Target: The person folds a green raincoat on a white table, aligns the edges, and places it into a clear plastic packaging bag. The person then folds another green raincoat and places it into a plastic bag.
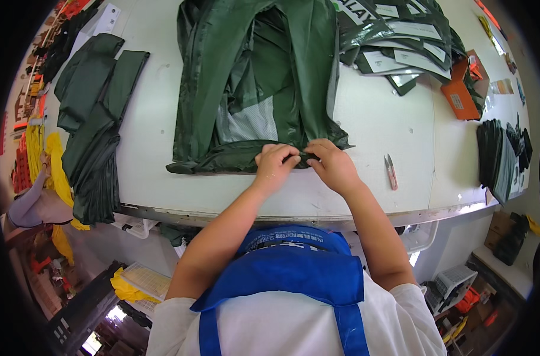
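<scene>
A dark green rain jacket [308,65] with a grey mesh lining lies spread on the white table in front of me. Its near edge is gathered into a band. My left hand [276,165] pinches that band a little right of its middle, fingers bent over the cloth. Close beside it, my right hand [331,165] grips the same band with thumb and fingertips. What exactly lies between the fingertips is partly hidden. Thread snips [391,172] with reddish handles rest on the table to the right of my right hand.
Folded green garments [97,118] are piled at the left table edge. Bagged garments [394,41] with white cards lie at the back right, next to an orange box [460,92]. More folded dark pieces [496,157] stand at the far right. Another person's arm [37,184] shows at far left.
</scene>
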### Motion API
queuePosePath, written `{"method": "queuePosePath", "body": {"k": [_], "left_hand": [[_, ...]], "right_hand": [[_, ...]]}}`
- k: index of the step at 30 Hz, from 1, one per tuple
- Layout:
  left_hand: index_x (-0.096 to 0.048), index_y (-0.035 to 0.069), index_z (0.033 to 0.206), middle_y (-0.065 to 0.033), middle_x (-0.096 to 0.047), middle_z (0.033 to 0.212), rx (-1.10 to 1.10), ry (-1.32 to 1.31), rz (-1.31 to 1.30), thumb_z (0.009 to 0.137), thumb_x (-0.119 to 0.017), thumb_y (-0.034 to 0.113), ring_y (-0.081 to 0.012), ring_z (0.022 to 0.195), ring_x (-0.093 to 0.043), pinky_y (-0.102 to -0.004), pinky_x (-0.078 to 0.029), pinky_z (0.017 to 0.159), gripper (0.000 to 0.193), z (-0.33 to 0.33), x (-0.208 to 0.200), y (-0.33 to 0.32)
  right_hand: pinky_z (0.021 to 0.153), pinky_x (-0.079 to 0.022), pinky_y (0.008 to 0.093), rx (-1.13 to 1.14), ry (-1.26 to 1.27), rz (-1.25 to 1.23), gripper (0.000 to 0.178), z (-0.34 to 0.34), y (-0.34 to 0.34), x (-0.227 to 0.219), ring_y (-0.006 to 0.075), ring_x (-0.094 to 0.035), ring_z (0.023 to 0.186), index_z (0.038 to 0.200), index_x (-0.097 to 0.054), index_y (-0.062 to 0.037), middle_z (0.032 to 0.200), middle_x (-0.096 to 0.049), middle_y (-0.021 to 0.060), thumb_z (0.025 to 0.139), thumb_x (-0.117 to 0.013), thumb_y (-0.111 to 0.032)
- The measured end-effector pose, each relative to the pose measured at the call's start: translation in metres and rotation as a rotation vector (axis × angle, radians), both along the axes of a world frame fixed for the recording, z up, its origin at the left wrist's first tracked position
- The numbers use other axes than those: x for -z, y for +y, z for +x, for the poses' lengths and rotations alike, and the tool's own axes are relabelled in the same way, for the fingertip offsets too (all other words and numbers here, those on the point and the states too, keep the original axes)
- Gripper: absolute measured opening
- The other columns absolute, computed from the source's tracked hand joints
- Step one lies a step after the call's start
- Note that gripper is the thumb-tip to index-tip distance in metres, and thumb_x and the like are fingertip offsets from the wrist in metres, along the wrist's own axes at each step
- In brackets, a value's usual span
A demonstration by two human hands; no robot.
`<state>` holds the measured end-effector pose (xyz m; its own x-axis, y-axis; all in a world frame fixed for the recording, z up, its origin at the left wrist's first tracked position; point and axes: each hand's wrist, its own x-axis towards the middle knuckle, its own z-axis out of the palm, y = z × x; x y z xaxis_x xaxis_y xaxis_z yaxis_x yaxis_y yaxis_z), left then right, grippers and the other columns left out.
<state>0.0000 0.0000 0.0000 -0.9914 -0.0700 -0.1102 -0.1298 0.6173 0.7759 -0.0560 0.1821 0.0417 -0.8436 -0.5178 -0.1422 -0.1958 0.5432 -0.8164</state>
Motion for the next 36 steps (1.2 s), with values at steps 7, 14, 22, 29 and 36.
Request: {"method": "queuePosePath", "body": {"k": [7,14,22,29,36], "left_hand": [[-0.064,0.016,0.083,0.0035,-0.066,0.085,-0.133,0.161,-0.044,0.072,-0.073,0.019,-0.0225,0.093,-0.054,-0.0423,-0.033,0.081,0.014,0.008,-0.002,0.023],[-0.067,0.016,0.082,0.0038,-0.065,0.075,-0.116,0.201,-0.083,0.077,-0.070,0.020,-0.0189,0.089,-0.056,-0.0412,-0.033,0.078,0.006,0.014,-0.004,0.017],[-0.063,0.012,0.074,-0.0027,-0.052,0.097,-0.144,0.240,-0.206,0.074,-0.068,0.015,-0.0268,0.092,-0.049,-0.0420,-0.033,0.076,0.006,0.019,-0.041,0.009],[-0.064,0.012,0.074,-0.0032,-0.050,0.098,-0.173,0.204,-0.194,0.073,-0.069,0.016,-0.0273,0.095,-0.047,-0.0421,-0.033,0.077,0.006,0.027,-0.038,0.004],[-0.063,0.013,0.072,-0.0019,-0.052,0.095,-0.107,0.212,-0.168,0.071,-0.071,0.016,-0.0247,0.093,-0.049,-0.0413,-0.032,0.075,0.008,0.032,-0.044,0.013]], "right_hand": [[0.070,-0.049,0.0387,0.016,0.063,-0.005,0.007,0.007,-0.007,0.006,0.0334,-0.060,0.081,0.085,-0.065,-0.0006,0.086,-0.061,0.0140,0.079,-0.066,-0.005],[0.067,-0.049,0.0387,-0.045,0.077,0.014,0.007,0.007,-0.007,0.005,0.0329,-0.060,0.076,0.087,-0.064,-0.0008,0.087,-0.060,0.0130,0.082,-0.064,-0.006],[0.061,-0.051,0.0375,-0.095,0.419,0.095,0.012,0.018,-0.008,-0.005,0.0286,-0.061,0.069,0.082,-0.061,-0.0059,0.093,-0.058,0.0060,0.078,-0.070,-0.011],[0.065,-0.051,0.0382,-0.112,0.404,0.129,0.012,0.025,-0.007,-0.010,0.0292,-0.062,0.076,0.085,-0.062,-0.0061,0.094,-0.058,0.0075,0.078,-0.071,-0.009],[0.067,-0.049,0.0369,-0.198,0.599,0.094,0.014,0.030,-0.019,-0.021,0.0267,-0.060,0.076,0.085,-0.059,-0.0064,0.089,-0.058,0.0076,0.075,-0.069,-0.009]]}}
